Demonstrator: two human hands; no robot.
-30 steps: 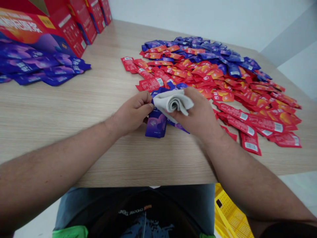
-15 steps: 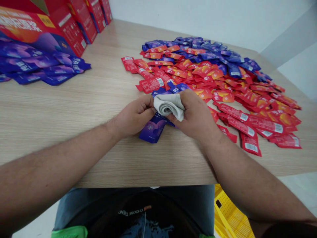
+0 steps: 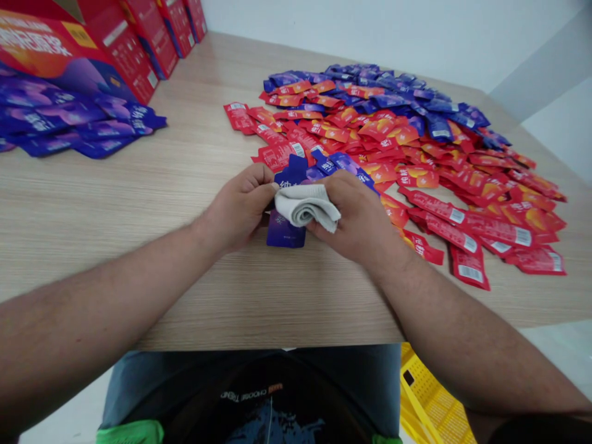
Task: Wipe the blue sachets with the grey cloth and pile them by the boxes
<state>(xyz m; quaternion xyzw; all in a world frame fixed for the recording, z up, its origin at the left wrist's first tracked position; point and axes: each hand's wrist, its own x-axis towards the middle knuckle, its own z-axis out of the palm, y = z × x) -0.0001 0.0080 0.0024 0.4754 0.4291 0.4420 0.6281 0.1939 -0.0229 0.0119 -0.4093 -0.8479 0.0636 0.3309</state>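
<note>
My left hand (image 3: 238, 206) is closed on the upper edge of a purple sachet (image 3: 285, 232) that stands tilted on the wooden table (image 3: 139, 203). Pressed against that sachet is a folded white cloth (image 3: 305, 206), gripped by my right hand (image 3: 358, 213). Both hands meet at the middle of the table, just in front of a wide spread of red and purple sachets (image 3: 407, 135). A few more purple sachets (image 3: 333, 165) fan out behind the cloth.
A pile of purple sachets (image 3: 69, 123) lies at the far left. Red cartons (image 3: 139, 43) stand in a row behind it. A yellow crate (image 3: 425, 401) sits on the floor below the table's near edge, right of my lap.
The cloth has slid down and left across the purple sachet with my right hand. The sachet has turned more upright in my left hand.
</note>
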